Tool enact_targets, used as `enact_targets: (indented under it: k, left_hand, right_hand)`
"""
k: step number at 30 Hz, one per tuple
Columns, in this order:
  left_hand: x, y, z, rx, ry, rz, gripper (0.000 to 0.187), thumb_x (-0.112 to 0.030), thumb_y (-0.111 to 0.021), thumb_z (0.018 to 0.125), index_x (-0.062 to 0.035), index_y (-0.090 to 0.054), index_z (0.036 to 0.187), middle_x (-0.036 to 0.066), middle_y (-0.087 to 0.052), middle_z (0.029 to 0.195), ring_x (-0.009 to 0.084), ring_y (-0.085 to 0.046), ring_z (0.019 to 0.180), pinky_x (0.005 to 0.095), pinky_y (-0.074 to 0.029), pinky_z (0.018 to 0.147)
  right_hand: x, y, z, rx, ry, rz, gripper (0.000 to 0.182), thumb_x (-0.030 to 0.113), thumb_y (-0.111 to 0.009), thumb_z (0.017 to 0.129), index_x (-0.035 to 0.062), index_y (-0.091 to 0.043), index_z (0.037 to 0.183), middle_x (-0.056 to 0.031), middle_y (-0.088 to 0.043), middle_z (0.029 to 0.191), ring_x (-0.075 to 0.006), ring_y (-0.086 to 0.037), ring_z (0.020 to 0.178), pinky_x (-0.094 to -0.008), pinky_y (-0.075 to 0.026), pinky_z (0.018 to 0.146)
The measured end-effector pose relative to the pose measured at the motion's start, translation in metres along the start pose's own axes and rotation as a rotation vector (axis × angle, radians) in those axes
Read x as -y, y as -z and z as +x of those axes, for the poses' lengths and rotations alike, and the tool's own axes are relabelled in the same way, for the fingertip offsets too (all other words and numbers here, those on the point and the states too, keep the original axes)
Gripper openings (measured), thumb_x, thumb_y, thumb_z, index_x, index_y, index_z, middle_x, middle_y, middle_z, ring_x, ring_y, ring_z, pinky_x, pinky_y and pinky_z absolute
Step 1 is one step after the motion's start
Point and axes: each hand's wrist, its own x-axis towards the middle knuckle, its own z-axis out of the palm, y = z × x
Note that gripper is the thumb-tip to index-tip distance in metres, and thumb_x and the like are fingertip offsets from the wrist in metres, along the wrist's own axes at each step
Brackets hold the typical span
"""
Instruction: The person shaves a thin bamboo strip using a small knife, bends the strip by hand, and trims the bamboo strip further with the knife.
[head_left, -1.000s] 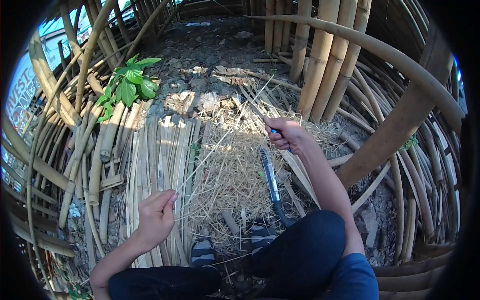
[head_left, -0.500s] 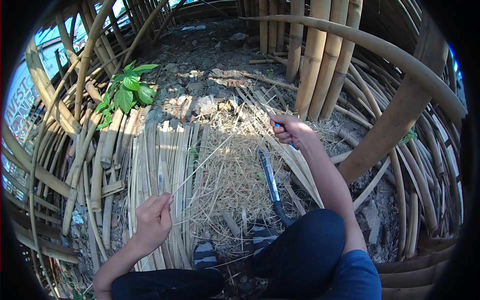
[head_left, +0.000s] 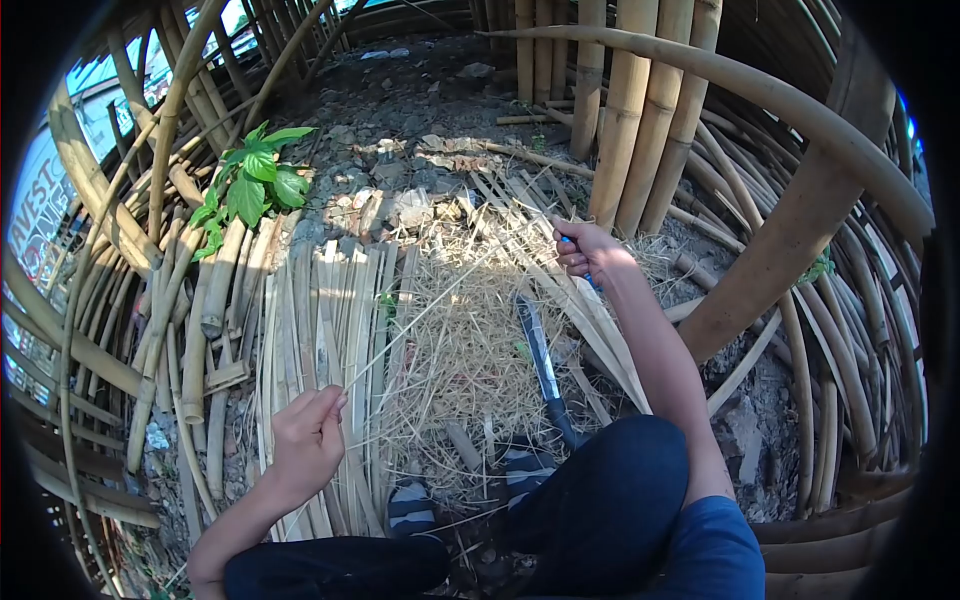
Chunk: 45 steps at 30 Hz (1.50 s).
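My left hand (head_left: 308,432) is closed in a pinch on the lower end of a thin bamboo strip (head_left: 413,322), which slants up to the right over the straw-like shavings (head_left: 450,350). My right hand (head_left: 590,250) is closed around a blue-handled tool (head_left: 568,239), most of it hidden by the fingers. A large blade (head_left: 538,350) with a dark handle lies on the shavings between the hands, near my right knee. Flat split bamboo slats (head_left: 330,340) lie side by side beyond my left hand.
Thick bamboo poles (head_left: 625,130) stand at the upper right, and a large slanting pole (head_left: 780,250) is right of my right arm. A leafy green plant (head_left: 250,185) grows at the upper left. Rubble (head_left: 400,110) covers the ground ahead.
My right hand has moved slightly to the right with the blue-handled tool. My left hand has stayed nearly in place, still pinching the strip.
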Motion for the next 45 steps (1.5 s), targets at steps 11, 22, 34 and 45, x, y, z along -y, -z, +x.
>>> enact_targets:
  k: [11, 22, 34, 45]
  left_hand:
    - [0.007, -0.003, -0.002, 0.001, 0.009, 0.002, 0.009, 0.008, -0.058, 0.082, 0.004, -0.063, 0.089, 0.016, -0.051, 0.063, 0.0274, -0.052, 0.05, 0.035, -0.039, 0.048]
    - [0.004, -0.015, 0.004, -0.032, 0.087, -0.078, 0.01, 0.004, -0.057, 0.087, 0.0055, -0.063, 0.094, 0.015, -0.056, 0.066, 0.023, -0.055, 0.052, 0.0324, -0.041, 0.049]
    - [-0.015, -0.024, 0.017, 0.078, 0.426, -0.588, 0.017, -0.005, -0.048, 0.097, 0.0031, -0.062, 0.097, 0.004, -0.059, 0.068, 0.0067, -0.055, 0.063, 0.0248, -0.044, 0.055]
    - [-0.024, -0.023, 0.023, 0.097, 0.521, -0.859, 0.02, -0.01, -0.046, 0.099, 0.0028, -0.061, 0.096, -0.001, -0.051, 0.067, 0.0038, -0.042, 0.056, 0.0203, -0.035, 0.049]
  right_hand:
    - [0.002, 0.032, 0.005, -0.036, 0.042, -0.025, 0.03, 0.033, -0.046, 0.1, 0.0127, -0.044, 0.079, 0.0064, -0.037, 0.059, -0.0034, -0.024, 0.043, -0.0205, -0.017, 0.035]
    - [-0.02, -0.087, -0.046, -0.134, 0.503, -0.049, 0.034, 0.038, -0.047, 0.1, 0.0082, -0.05, 0.083, 0.0009, -0.046, 0.059, -0.0068, -0.039, 0.043, -0.0224, -0.027, 0.038]
    - [-0.105, -0.199, -0.09, 0.35, 1.04, -1.02, 0.038, 0.035, -0.055, 0.094, 0.0006, -0.048, 0.081, -0.0162, -0.054, 0.056, -0.0335, -0.056, 0.046, -0.0427, -0.043, 0.044]
    - [-0.094, -0.198, -0.094, 0.164, 1.358, -1.22, 0.035, 0.033, -0.057, 0.092, 0.0021, -0.047, 0.079, -0.0144, -0.058, 0.06, -0.0308, -0.059, 0.046, -0.0412, -0.044, 0.039]
